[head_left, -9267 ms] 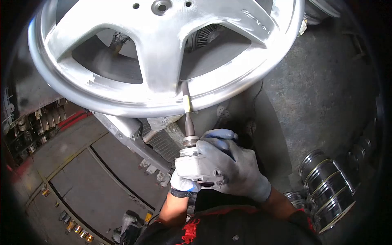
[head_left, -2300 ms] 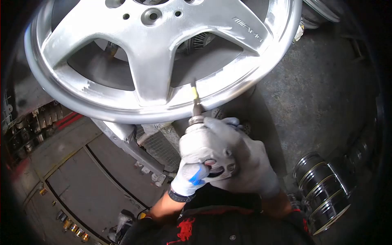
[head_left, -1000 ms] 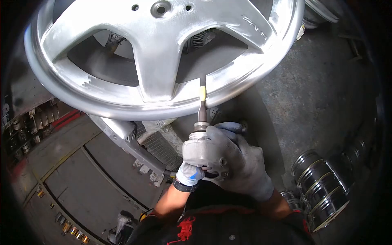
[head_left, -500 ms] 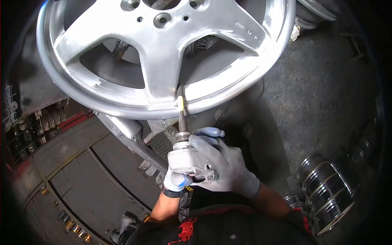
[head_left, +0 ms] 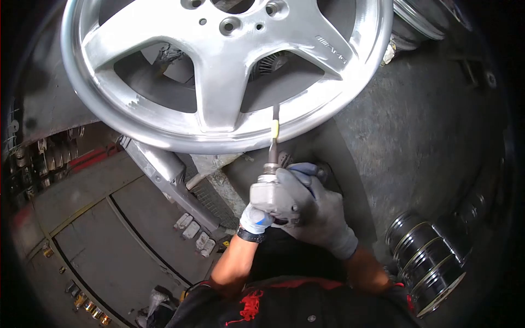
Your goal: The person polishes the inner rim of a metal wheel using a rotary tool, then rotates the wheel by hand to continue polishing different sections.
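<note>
Both gloved hands are closed around a die grinder [head_left: 266, 195]. My left hand [head_left: 255, 220], with a black band at its wrist, grips the lower left side of the body, its fingers partly hidden. My right hand [head_left: 320, 214] wraps over the right side and top. From the collar a thin shaft points up to a dark tip with a yellow band [head_left: 275, 129], which overlaps the inner rim of a silver alloy wheel [head_left: 221, 98]. The tip sits in the opening right of the lower spoke. The wheel leans face up before me.
A metal support arm [head_left: 158, 167] stands below the wheel on the left. Several stacked dark rims [head_left: 429, 254] lie on the floor at right, another rim [head_left: 418, 19] at upper right. Small parts [head_left: 87, 303] line the lower left floor.
Both hands and the grinder have moved right, taking the tip away from the lower spoke along the wheel's inner rim. The wheel appears slightly shifted in view.
</note>
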{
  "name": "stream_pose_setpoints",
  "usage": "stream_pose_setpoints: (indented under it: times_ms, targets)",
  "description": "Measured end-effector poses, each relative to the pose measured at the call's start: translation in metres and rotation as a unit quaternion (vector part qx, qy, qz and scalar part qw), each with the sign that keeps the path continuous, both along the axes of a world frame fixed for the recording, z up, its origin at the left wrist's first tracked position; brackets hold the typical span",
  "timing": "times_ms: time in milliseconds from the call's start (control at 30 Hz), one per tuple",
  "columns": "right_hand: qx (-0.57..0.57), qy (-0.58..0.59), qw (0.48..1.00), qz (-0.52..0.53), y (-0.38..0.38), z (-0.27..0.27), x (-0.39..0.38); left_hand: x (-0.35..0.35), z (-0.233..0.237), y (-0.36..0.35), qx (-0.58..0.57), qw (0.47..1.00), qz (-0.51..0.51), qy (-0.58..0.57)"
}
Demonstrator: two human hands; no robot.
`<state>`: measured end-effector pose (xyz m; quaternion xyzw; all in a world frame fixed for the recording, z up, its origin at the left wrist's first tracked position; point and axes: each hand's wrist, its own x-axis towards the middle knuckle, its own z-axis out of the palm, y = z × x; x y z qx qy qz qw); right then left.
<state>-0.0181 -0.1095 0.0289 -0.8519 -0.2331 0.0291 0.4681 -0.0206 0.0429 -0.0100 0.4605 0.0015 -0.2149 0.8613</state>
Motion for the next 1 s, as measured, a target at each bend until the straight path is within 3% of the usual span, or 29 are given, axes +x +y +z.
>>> stream_pose_setpoints:
  times_ms: [200,467,500,533,600,633,667,733,767,867,900,1000]
  targets:
    - [-0.019,0.065,0.995,0.076,0.020,0.019,0.006,-0.010,0.023,0.026,0.014,0.998,0.060,0.028]
    - [0.089,0.077,0.990,0.082,-0.001,-0.001,0.017,-0.032,0.013,0.016,0.036,0.995,0.062,0.076]
    - [0.098,0.064,0.990,0.078,-0.009,0.001,0.023,-0.032,0.002,0.009,0.109,0.985,0.042,0.124]
    - [0.089,0.065,0.990,0.086,-0.019,0.003,0.028,-0.026,-0.007,0.000,0.100,0.986,0.049,0.125]
    - [0.069,0.099,0.989,0.081,-0.042,0.010,0.041,-0.007,-0.017,-0.023,-0.038,0.999,0.005,0.009]
    - [0.029,0.148,0.987,0.064,-0.053,0.019,0.045,-0.005,-0.011,-0.039,-0.165,0.984,0.047,0.055]
    - [0.004,0.082,0.994,0.069,-0.065,0.016,0.054,0.006,-0.007,-0.050,-0.195,0.974,0.042,0.104]
    - [-0.082,0.114,0.989,0.045,-0.080,0.032,0.070,0.025,0.013,-0.065,-0.124,0.982,0.059,0.129]
    - [-0.094,0.109,0.990,0.017,-0.081,0.036,0.075,0.035,0.018,-0.077,-0.222,0.963,0.091,0.125]
    - [-0.104,0.106,0.989,0.021,-0.082,0.042,0.088,0.041,0.015,-0.088,-0.263,0.951,0.086,0.138]
    - [-0.112,0.091,0.988,0.048,-0.083,0.042,0.090,0.040,0.022,-0.090,-0.223,0.955,0.131,0.146]
    - [-0.085,0.115,0.982,0.120,-0.074,0.042,0.092,0.021,0.007,-0.084,-0.243,0.953,0.156,0.094]
